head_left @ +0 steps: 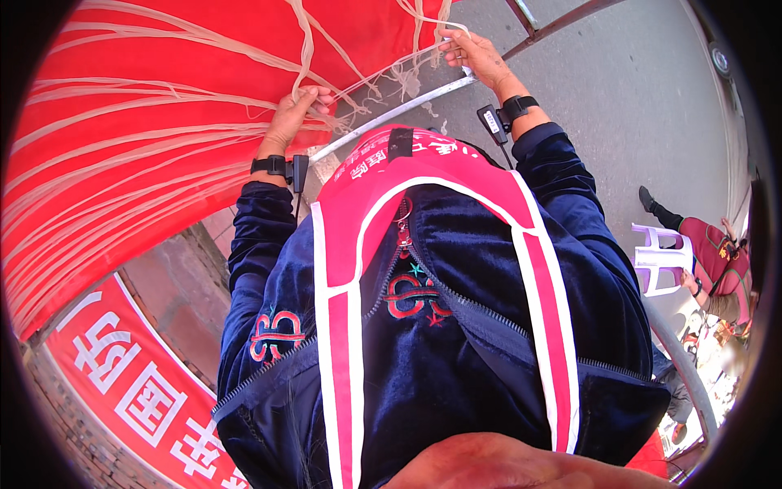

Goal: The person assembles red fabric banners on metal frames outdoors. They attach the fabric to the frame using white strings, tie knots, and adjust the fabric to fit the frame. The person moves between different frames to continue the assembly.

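Long, whitish, limp strands stretch in bundles across a large red sheet at the upper left; I cannot tell what they are made of. My left hand is closed with thumb and fingers around several strand ends at the sheet's right edge. Farther right and higher, my right hand pinches a thin white strand. A thin length runs between the two hands, with ragged tufts hanging under it. Just below passes a white metal pole. Each wrist wears a black strap with a small device.
A red banner with white lettering lies at the lower left beside brick paving. A rusty metal bar crosses the top right. At the right, a person holds a white plastic stool, near a curved grey metal pipe.
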{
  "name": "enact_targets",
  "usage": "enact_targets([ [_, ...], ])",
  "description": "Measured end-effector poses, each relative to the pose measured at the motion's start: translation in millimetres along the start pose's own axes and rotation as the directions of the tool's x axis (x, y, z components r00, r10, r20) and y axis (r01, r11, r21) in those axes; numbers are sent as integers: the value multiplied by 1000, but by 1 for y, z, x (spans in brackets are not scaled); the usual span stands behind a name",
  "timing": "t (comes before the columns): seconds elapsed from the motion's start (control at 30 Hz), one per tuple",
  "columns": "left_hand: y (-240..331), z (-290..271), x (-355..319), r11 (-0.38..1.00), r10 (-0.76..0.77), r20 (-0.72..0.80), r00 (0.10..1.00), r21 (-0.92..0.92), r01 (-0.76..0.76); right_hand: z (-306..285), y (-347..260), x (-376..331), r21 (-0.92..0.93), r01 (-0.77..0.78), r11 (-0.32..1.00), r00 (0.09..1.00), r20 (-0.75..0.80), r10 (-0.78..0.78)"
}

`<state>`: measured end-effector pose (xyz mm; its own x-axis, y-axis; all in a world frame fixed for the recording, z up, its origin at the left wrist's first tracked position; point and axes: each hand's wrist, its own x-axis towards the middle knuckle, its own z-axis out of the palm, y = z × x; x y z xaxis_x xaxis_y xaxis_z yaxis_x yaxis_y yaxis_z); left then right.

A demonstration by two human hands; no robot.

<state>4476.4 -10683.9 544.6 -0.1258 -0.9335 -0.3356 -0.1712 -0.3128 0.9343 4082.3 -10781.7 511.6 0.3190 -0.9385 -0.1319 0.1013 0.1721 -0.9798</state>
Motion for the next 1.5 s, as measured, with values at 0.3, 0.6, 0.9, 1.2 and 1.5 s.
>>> enact_targets([
  [0.3, 23, 49, -14, 991, 128, 109, 986, 15, -130, 19, 2, -17, 187, 147, 971, 975, 135, -174],
  [0.6, 4, 51, -8, 988, 134, 121, 984, 62, -143, 1, 22, -12, 133, 26, 991, 995, 89, -38],
  [0.9, 23, 39, -7, 994, 104, 69, 992, -33, -102, -37, 14, 15, 463, 53, 885, 992, -124, 5],
  [1.2, 27, 45, 0, 993, 116, 106, 988, -23, -114, -12, 10, 28, 504, 35, 863, 997, 39, -63],
  [1.5, 10, 40, 2, 988, 151, 72, 986, -13, -151, -37, -1, 14, 536, 110, 837, 976, 100, -193],
])
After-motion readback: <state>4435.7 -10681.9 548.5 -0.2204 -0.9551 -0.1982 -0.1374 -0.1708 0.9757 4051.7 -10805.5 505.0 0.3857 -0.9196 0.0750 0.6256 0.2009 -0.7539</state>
